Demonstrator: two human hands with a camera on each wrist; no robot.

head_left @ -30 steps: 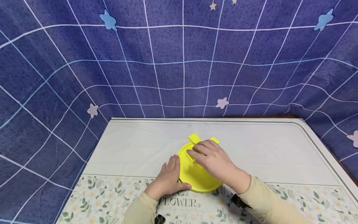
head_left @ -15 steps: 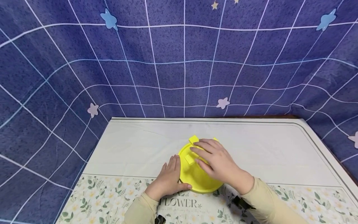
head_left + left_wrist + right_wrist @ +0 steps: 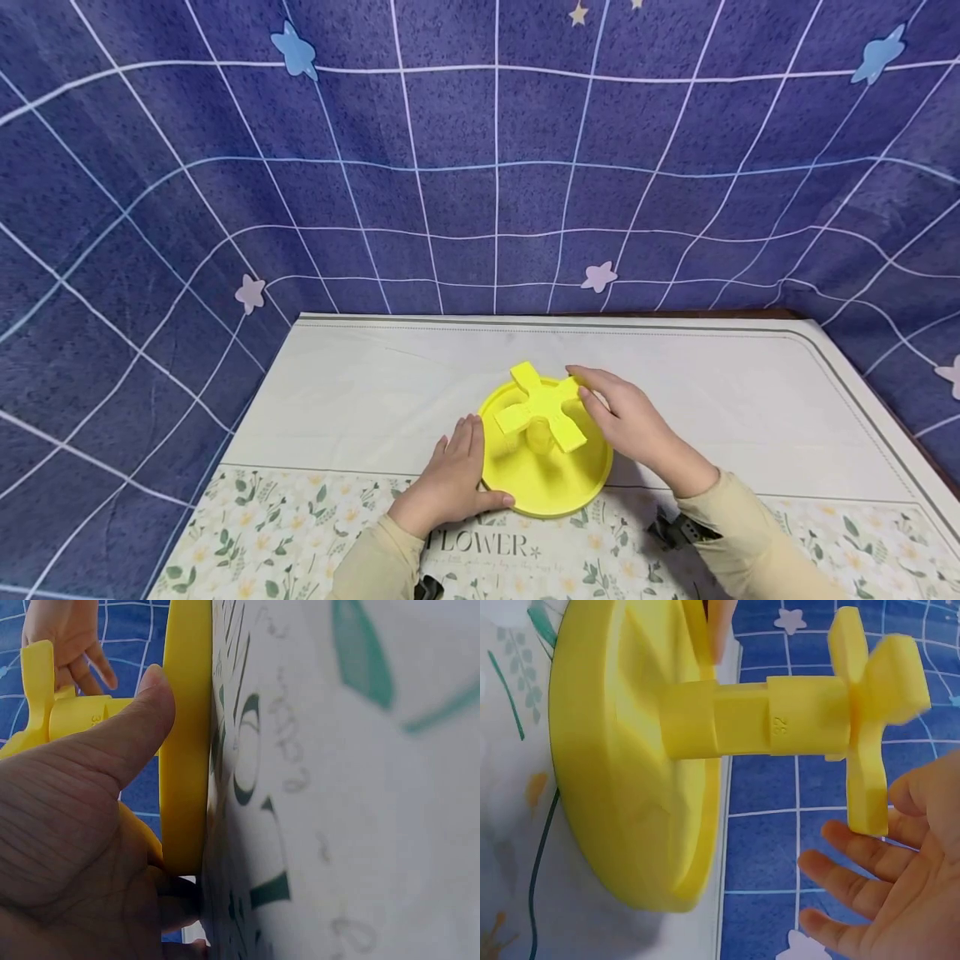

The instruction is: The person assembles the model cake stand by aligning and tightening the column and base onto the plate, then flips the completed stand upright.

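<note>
A yellow round plastic base (image 3: 543,487) with a raised rim lies on the tablecloth. From its middle rises a short yellow post (image 3: 742,718), marked "32" on its sleeve. A yellow cross-shaped top (image 3: 542,404) with several flat arms crowns the post. My left hand (image 3: 448,483) rests against the base's left rim. Its fingers are straight and the thumb lies along the front edge. At the cross's far-right arm is my right hand (image 3: 626,417). Its thumb and index finger are at that arm's end, the others spread loosely; any firm pinch cannot be made out.
A white tablecloth (image 3: 390,392) with a floral front band covers the table. Behind and beside it hangs a blue curtain (image 3: 480,200) with a white grid and stars. A dark wrist strap (image 3: 678,531) sits at my right sleeve.
My right hand has drawn back to the right from above the cross-shaped top to its far-right arm, uncovering the whole cross. My left hand and the base have stayed in place.
</note>
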